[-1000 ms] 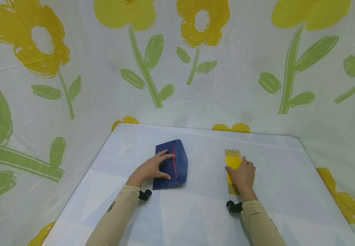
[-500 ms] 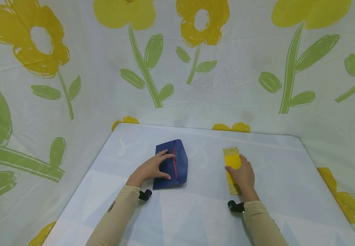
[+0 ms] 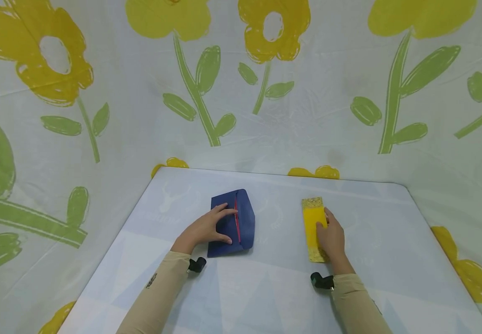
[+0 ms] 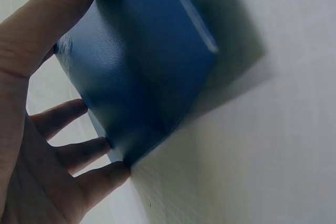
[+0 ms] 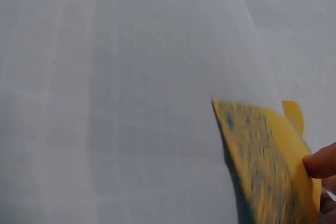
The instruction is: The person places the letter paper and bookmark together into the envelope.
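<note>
A dark blue envelope [image 3: 226, 227] lies on the left half of the table in the head view, its flap open to the right. A strip of red [image 3: 237, 221] shows at its opening. My left hand [image 3: 206, 227] holds the envelope by its body; in the left wrist view the thumb [image 4: 52, 19] lies over one side and several fingertips meet an edge. On the right, my right hand [image 3: 333, 235] pinches a yellow card [image 3: 313, 222] with glittery gold ends, thumb on its face. The card's gold end [image 5: 257, 166] looks raised in the right wrist view.
A pale patterned cloth covers the table [image 3: 282, 287]. White curtains [image 3: 328, 125] printed with yellow flowers stand behind and at both sides. A black wrist camera [image 3: 321, 280] sits on the right wrist, another [image 3: 197, 264] on the left.
The right hand has shifted the yellow card slightly left and away from me, and its thumb now lies farther in over the card. The left hand and envelope stay put.
</note>
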`<act>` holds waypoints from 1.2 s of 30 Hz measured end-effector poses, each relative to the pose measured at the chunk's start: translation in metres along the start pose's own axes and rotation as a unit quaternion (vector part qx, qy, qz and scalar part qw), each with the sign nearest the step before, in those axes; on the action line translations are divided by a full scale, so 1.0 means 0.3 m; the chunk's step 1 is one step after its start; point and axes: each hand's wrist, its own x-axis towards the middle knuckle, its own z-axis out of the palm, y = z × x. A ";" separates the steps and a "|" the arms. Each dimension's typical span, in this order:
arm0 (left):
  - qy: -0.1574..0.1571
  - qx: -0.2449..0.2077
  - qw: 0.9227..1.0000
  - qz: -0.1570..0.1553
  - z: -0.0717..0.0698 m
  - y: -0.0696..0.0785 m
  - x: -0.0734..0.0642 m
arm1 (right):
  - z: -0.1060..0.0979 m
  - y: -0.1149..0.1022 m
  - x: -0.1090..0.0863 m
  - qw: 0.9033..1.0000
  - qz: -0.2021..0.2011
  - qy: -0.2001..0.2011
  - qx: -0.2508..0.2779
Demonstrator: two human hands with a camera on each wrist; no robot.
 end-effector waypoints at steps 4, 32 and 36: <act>0.000 0.001 1.000 0.000 -0.001 -0.001 -0.002 | 0.013 0.014 0.008 0.999 0.010 0.009 0.039; -0.003 0.003 1.000 -0.005 0.001 0.002 0.000 | 0.070 -0.125 -0.018 0.993 -0.026 0.016 0.116; -0.004 0.003 1.000 -0.001 0.003 0.006 0.004 | 0.087 -0.147 -0.025 0.993 -0.038 0.004 0.116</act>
